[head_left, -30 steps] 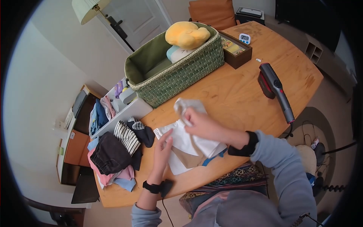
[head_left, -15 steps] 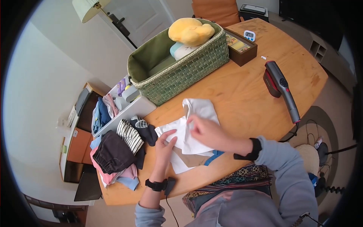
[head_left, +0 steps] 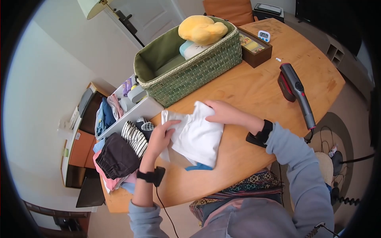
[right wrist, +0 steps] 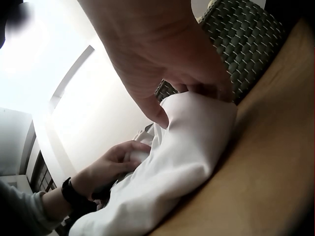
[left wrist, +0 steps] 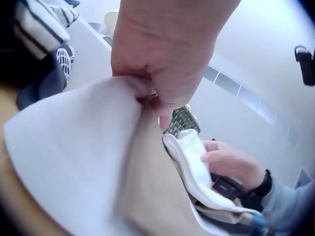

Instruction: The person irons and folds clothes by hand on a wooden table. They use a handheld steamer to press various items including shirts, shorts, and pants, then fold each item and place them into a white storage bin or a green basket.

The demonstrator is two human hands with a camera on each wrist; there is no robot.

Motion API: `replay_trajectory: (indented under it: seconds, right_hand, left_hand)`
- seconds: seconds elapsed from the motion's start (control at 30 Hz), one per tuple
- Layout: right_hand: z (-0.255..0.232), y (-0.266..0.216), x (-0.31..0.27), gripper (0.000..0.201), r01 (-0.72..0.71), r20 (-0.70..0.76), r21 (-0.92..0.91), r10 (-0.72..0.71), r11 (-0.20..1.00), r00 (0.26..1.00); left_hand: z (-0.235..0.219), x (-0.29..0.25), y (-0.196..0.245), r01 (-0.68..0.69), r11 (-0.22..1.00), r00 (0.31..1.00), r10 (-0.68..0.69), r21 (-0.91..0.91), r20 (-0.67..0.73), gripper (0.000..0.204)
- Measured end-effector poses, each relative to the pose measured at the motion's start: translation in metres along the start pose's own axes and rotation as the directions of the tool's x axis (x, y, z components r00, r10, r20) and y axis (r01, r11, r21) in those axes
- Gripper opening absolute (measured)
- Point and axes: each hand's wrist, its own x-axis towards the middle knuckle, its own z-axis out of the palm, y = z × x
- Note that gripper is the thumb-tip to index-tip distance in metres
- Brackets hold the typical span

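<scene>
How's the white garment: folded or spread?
Partly folded: the white garment lies doubled over, tan panel and blue edge peeking from beneath.

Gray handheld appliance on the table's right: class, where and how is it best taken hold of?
Probably by its slim handle, the right hand, once free, coming from the near side: the handle's free end lies nearer, while the bulkier, red-sided head points away.

We see a green woven basket on the counter, a yellow plush toy in it; just beside the basket stands a brown box, a white timer near that; we find a grey handheld appliance well apart, near the counter's edge; beyond, an orange chair.
</scene>
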Motion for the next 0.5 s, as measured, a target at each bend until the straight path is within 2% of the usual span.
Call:
replay_trajectory:
  seconds: [0.03,0.07,0.13,0.17,0.2,0.23,0.27,0.3,0.37,0.43,0.47,0.5]
  right_hand:
    - [-0.006,-0.011,-0.001,0.042,-0.039,0.086,-0.010,0.040,0.999,0.995]
    - [-0.008,-0.020,-0.006,0.042,-0.038,0.090,-0.013,0.039,0.999,0.995]
    - [-0.007,-0.035,-0.027,0.031,-0.121,0.321,0.116,0.078,0.986,0.944]
    - [-0.005,-0.045,-0.040,0.030,-0.170,0.325,0.066,0.139,0.983,0.935]
    - [-0.001,-0.052,-0.054,0.029,-0.219,0.326,0.015,0.202,0.976,0.924]
    - [0.005,-0.048,-0.068,0.029,0.011,0.279,-0.057,0.005,0.998,0.960]
    - [0.010,-0.043,-0.083,0.030,0.236,0.249,-0.137,-0.198,0.962,0.948]
    - [0.012,-0.045,-0.095,0.030,0.228,0.250,-0.139,-0.189,0.964,0.950]
    - [0.010,-0.056,-0.115,0.031,0.254,0.284,-0.057,-0.229,0.965,0.931]
    - [0.010,-0.060,-0.127,0.033,0.246,0.337,-0.076,-0.207,0.966,0.918]
    - [0.010,-0.061,-0.131,0.034,0.248,0.390,-0.099,-0.192,0.964,0.900]
    - [0.010,-0.061,-0.134,0.034,0.246,0.400,-0.093,-0.190,0.965,0.897]
  left_hand:
    - [-0.003,0.007,0.000,0.003,1.000,1.000,-0.003,0.000,-0.005,0.037]
    - [-0.005,0.015,0.001,-0.057,0.996,0.996,0.062,0.065,-0.069,0.038]
    - [-0.007,0.031,0.006,-0.201,0.948,0.962,0.239,0.248,-0.132,0.043]
    - [-0.006,0.032,0.013,-0.204,0.949,0.962,0.240,0.240,-0.131,0.043]
    - [-0.006,0.032,0.029,-0.282,0.925,0.938,0.322,0.255,-0.128,0.045]
    - [-0.007,0.032,0.043,-0.358,0.894,0.908,0.401,0.270,-0.123,0.050]
    - [-0.006,0.024,0.051,-0.404,0.913,0.914,0.403,0.046,0.042,0.061]
    - [-0.003,0.009,0.059,-0.395,0.901,0.881,0.427,-0.182,0.203,0.072]
    - [0.010,-0.025,0.079,-0.454,0.858,0.753,0.514,-0.242,0.411,0.088]
    - [0.021,-0.065,0.107,-0.493,0.865,0.782,0.393,0.094,0.484,0.086]
    - [0.033,-0.081,0.109,-0.485,0.870,0.784,0.389,0.087,0.484,0.086]
    - [0.044,-0.096,0.110,-0.523,0.807,0.812,0.374,0.274,0.449,0.079]
